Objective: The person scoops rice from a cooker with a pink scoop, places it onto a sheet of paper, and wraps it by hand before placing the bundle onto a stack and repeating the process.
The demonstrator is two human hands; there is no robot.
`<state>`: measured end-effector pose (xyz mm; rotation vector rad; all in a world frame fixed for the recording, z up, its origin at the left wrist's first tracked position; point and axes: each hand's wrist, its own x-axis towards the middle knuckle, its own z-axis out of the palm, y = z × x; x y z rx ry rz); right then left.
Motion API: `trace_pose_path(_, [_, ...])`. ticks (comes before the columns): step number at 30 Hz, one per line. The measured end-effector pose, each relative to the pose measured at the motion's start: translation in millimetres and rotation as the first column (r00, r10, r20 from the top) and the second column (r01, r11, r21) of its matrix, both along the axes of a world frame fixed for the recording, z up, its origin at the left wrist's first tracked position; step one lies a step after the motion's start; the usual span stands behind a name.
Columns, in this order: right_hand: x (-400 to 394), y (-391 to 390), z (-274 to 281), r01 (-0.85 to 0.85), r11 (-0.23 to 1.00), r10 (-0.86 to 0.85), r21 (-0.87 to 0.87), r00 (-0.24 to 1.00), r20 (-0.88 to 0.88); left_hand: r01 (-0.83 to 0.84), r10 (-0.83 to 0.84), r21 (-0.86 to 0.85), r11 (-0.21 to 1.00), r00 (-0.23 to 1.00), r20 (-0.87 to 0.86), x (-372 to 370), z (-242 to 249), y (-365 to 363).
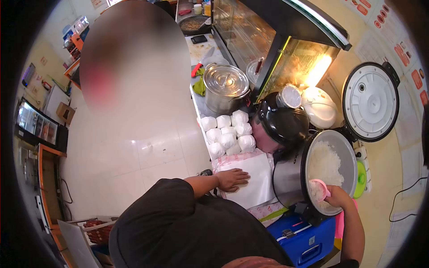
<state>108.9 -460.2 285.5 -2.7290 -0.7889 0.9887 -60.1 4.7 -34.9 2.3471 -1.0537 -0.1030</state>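
My right hand [338, 197] is closed around the handle of a pink rice scoop [318, 189] inside the large rice cooker [290, 172]. White rice shows in the scoop, and more cooked rice [328, 163] lies in the pot. The cooker's round lid [371, 102] stands raised behind it. Flat on a stack of white wrapping paper [252, 181] rests my left hand [233, 179], its fingers stretched out. Just beyond the paper, several white wrapped bundles [228, 140] are piled on the counter; what they contain is hidden.
A lidded steel pot [225, 87] and a black-lidded cooker [283, 118] stand past the bundles. A red-handled knife [202, 62] lies near the counter edge. The lit glass display case [286, 58] rises behind. Below the rice cooker is a blue cooler box [304, 239]. A blurred area covers the upper left.
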Motion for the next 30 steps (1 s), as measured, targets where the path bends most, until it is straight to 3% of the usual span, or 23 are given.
trace_pose_path(1, [6.5, -2.3, -2.5, -0.044, 0.999, 0.044, 0.008, 0.999, -0.021, -0.002, 0.002, -0.002, 1.000, 1.000, 0.017, 0.4, 0.1, -0.2])
trace_pose_path(4, [14.8, 4.4, 23.1, 0.226, 0.966, -0.255, -0.129, 0.923, -0.287, -0.001, 0.001, 0.002, 1.000, 0.998, 0.057, 0.8, 0.2, -0.7])
trace_pose_path(7, [31.9, -23.9, 12.2, 0.400, 0.916, -0.382, 0.032, 0.894, -0.233, -0.007, 0.006, 0.017, 1.000, 0.999, 0.039, 0.0, 8.2, -0.1])
trace_pose_path(8, [26.4, -5.7, 27.0, 0.485, 0.873, -0.471, 0.057, 0.867, -0.163, -0.006, 0.005, 0.044, 0.999, 1.000, 0.007, -0.1, -13.2, -5.3])
trace_pose_path(9, [35.3, -12.6, 16.8, 0.362, 0.926, -0.371, 0.104, 0.925, 0.084, 0.004, -0.005, 0.011, 1.000, 0.999, 0.036, 1.1, -12.2, -2.2])
trace_pose_path(11, [31.9, -38.8, -23.0, 0.116, 0.992, -0.123, 0.045, 0.850, 0.513, 0.000, -0.001, 0.020, 1.000, 1.000, 0.019, 1.4, 6.1, -1.1])
trace_pose_path(12, [28.9, -20.9, -3.9, 0.295, 0.953, -0.261, -0.061, 0.910, 0.320, 0.003, -0.004, 0.014, 1.000, 1.000, 0.017, -2.1, 7.7, -3.6])
trace_pose_path(16, [46.4, -47.5, -29.1, 0.263, 0.954, -0.299, 0.143, 0.854, 0.425, -0.009, 0.009, 0.036, 0.999, 1.000, 0.006, 4.8, 11.9, 1.4])
trace_pose_path(18, [54.7, -54.0, -26.3, 0.230, 0.963, -0.268, 0.140, 0.855, 0.443, 0.011, -0.011, 0.056, 0.998, 1.000, -0.002, 0.4, 6.8, -3.6])
trace_pose_path(19, [60.2, -56.0, -31.3, 0.348, 0.935, -0.341, 0.066, 0.832, 0.439, -0.003, 0.001, 0.068, 0.998, 1.000, 0.019, 3.7, 4.9, -3.9])
trace_pose_path(20, [68.7, -71.4, -53.3, 0.249, 0.962, -0.269, 0.109, 0.814, 0.515, -0.005, 0.004, 0.072, 0.997, 1.000, 0.010, 4.3, 10.8, -5.2])
trace_pose_path(21, [64.4, -57.5, -44.6, 0.346, 0.933, -0.263, -0.100, 0.844, 0.467, -0.012, 0.012, 0.080, 0.997, 1.000, 0.004, 3.9, 21.2, -6.2])
trace_pose_path(22, [53.5, -47.2, -42.7, 0.341, 0.937, -0.246, -0.076, 0.800, 0.547, -0.013, 0.013, 0.083, 0.996, 1.000, -0.003, 5.7, 27.0, -8.5])
trace_pose_path(24, [51.1, -25.0, -44.6, 0.422, 0.863, -0.244, -0.277, 0.829, 0.503, -0.029, 0.031, 0.112, 0.993, 0.999, -0.020, 4.8, 36.2, -10.0])
trace_pose_path(26, [42.5, -10.7, -52.2, 0.420, 0.901, -0.303, -0.111, 0.792, 0.530, -0.023, 0.028, 0.127, 0.992, 0.999, -0.032, 4.9, 41.0, -11.4])
trace_pose_path(29, [56.8, -3.7, -86.6, 0.180, 0.979, -0.150, -0.092, 0.954, 0.261, -0.031, 0.036, 0.126, 0.992, 0.999, -0.039, 4.0, 41.3, -11.8])
trace_pose_path(30, [47.8, 10.8, -82.2, 0.217, 0.970, -0.186, -0.109, 0.953, 0.241, -0.033, 0.038, 0.128, 0.991, 0.998, -0.041, 3.6, 40.4, -12.0])
